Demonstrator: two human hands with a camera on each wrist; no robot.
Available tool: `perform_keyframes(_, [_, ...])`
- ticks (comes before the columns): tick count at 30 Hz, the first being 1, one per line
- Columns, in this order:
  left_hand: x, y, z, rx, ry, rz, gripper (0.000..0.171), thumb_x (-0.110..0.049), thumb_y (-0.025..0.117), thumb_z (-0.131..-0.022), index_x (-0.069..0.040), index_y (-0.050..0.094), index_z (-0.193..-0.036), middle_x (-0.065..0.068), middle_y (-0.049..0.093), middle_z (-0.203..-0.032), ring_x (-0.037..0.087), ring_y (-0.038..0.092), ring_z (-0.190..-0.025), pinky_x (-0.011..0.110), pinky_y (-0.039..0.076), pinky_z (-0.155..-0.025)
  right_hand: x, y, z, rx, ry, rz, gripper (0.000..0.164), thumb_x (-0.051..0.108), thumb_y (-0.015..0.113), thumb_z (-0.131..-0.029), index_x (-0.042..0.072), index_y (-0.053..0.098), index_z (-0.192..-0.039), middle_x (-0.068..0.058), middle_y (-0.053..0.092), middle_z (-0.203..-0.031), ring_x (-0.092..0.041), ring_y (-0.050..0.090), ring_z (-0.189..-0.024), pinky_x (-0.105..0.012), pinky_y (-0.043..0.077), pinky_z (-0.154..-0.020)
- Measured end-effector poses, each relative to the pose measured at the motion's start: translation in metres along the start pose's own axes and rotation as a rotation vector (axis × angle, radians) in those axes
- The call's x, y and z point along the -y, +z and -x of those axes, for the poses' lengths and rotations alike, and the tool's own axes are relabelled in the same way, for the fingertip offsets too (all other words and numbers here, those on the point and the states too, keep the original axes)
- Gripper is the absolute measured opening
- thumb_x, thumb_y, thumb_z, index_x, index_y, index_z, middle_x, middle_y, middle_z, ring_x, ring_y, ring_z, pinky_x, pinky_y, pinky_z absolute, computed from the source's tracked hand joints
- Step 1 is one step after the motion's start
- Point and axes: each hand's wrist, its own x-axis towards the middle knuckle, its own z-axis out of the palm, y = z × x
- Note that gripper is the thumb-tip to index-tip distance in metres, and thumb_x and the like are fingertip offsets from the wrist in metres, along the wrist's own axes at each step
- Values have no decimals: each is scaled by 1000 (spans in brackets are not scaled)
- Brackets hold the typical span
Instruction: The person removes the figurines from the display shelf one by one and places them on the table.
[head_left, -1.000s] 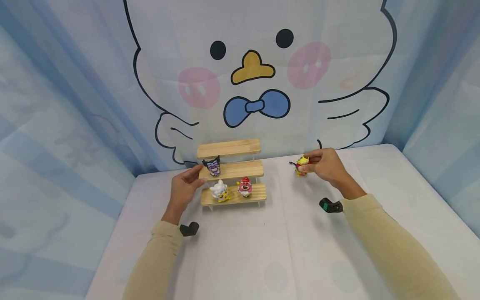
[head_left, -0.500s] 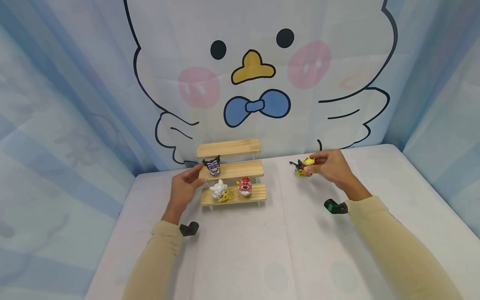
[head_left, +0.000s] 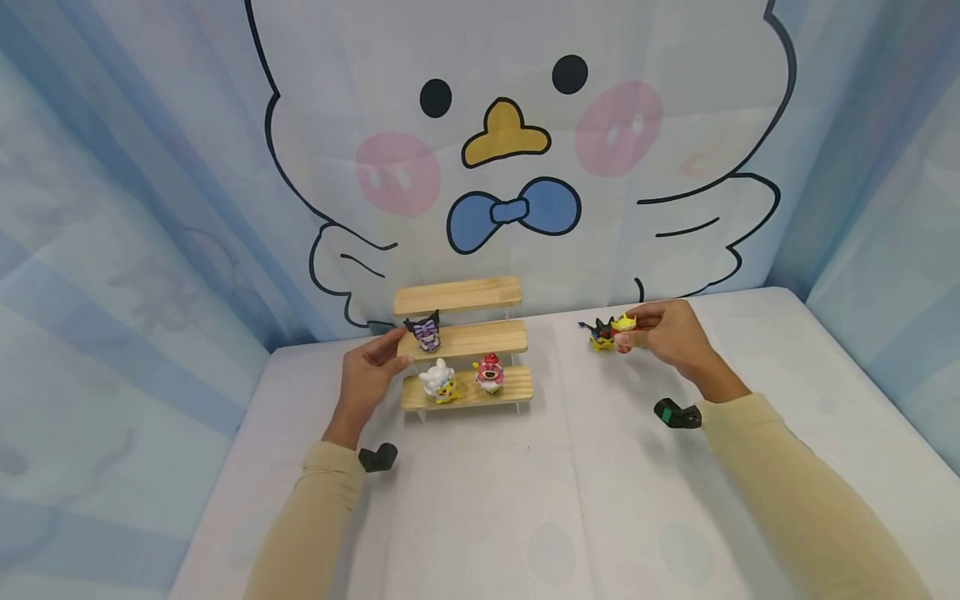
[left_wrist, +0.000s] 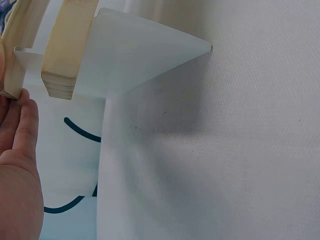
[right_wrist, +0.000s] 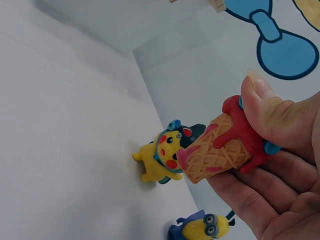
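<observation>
The left hand (head_left: 366, 372) pinches the end of the middle shelf (head_left: 480, 338), perhaps to keep it steady. The right hand (head_left: 671, 335) pinches a toy cone (right_wrist: 220, 145) by its red part, seemingly leaving its tip free beyond the fingers.

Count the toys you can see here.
6: a waffle-cone toy in the right hand, a yellow toy and a Minion toy near it, a purple toy on the middle shelf, and a white toy and a red toy on the bottom shelf. Others may be hidden.
</observation>
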Motion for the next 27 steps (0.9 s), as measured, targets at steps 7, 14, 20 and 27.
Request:
perform_keyframes(7, [0, 0, 0, -4, 6, 3, 51, 3, 72, -95, -8, 62, -144, 11, 59, -153, 25, 57, -142, 25, 55, -105, -2, -2, 0, -11, 22, 19, 49, 14, 84, -89, -5, 67, -131, -28, 71, -129, -18, 71, -101, -8, 57, -71])
perform_keyframes(14, [1, 0, -2, -7, 1, -8, 51, 1, 72, -95, -11, 63, -144, 10, 59, -153, 24, 58, -142, 27, 55, -106, -7, -4, -1, -17, 17, 16, 48, 14, 84, -89, -5, 68, -130, -28, 71, -128, -9, 70, -96, -7, 55, -71])
perform_keyframes(20, [2, 0, -2, -9, 10, -3, 51, 2, 72, -95, -10, 63, -144, 10, 59, -153, 24, 58, -142, 26, 55, -106, -9, -6, -1, -18, 44, 38, 49, 17, 83, -91, -5, 66, -133, -27, 71, -130, -26, 72, -108, -15, 58, -81])
perform_keyframes(27, [0, 1, 0, -13, 2, 2, 51, 3, 72, -95, -9, 63, -144, 10, 59, -153, 25, 58, -142, 25, 55, -106, -13, -9, 0, -14, 54, 38, 49, 15, 82, -92, -4, 65, -134, -28, 69, -131, -29, 69, -111, -7, 52, -73])
